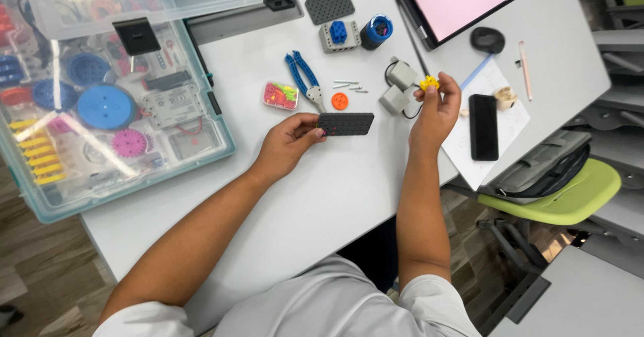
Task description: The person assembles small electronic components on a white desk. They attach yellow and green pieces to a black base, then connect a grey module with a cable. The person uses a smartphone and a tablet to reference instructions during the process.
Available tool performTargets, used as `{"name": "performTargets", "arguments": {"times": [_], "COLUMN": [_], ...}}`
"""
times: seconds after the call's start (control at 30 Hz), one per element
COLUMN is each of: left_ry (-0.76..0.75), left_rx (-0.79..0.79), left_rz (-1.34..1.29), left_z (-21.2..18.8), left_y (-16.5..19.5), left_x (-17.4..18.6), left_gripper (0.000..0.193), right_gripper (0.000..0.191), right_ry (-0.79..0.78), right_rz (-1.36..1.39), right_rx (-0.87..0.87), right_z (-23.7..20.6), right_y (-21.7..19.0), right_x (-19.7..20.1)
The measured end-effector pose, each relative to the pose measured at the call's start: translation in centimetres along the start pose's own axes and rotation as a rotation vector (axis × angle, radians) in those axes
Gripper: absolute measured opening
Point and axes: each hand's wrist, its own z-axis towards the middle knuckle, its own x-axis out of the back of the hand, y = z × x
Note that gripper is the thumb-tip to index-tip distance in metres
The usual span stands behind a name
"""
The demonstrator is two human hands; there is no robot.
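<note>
Black perforated plate (345,123) pinched flat in the left hand (287,143) over the white bench (322,196), right hand (436,112) gripping a small yellow gear (429,82) at its fingertips, blue pliers (305,82) and orange wheel (340,101) just beyond, grey motor blocks (400,85) beside the gear.

Surface: white rectangular table (322,196).
Beyond the left hand's grip: blue-handled metal pliers (305,82), small clear box of pink and green parts (281,96), orange round plastic wheel (340,101), 3 thin metal pins (349,86).
Beside the right hand's grip: grey block motor with black cable (400,87).
Right of that grip: black flat phone (484,127) on white paper sheet (493,92).
Far left of both grips: clear plastic parts bin with teal rim (100,115).
</note>
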Motion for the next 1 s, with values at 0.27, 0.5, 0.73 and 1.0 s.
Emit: {"name": "performTargets", "arguments": {"times": [0.27, 0.5, 0.73, 1.0], "left_ry": [-0.036, -0.087, -0.074, -0.07], "left_rx": [-0.049, -0.11, -0.063, -0.042], "left_rz": [0.003, 0.014, -0.095, -0.113], "left_z": [1.1, 5.8, 7.7, 7.5], "left_y": [1.0, 1.1, -1.6, -2.2], "left_x": [-1.9, -4.6, -4.3, -4.0], "left_gripper": [0.026, 0.03, 0.035, 0.035], "right_gripper": [0.019, 0.019, 0.02, 0.017], "right_ry": [-0.098, -0.075, -0.001, 0.113], "right_rz": [-0.146, -0.185, -0.053, 0.066], "right_rx": [0.027, 0.082, -0.093, -0.081], "right_z": [-8.1, -8.1, -7.4, -7.1], "right_y": [0.9, 2.0, 1.6, 1.8], "right_x": [0.4, 0.9, 1.2, 2.0]}}
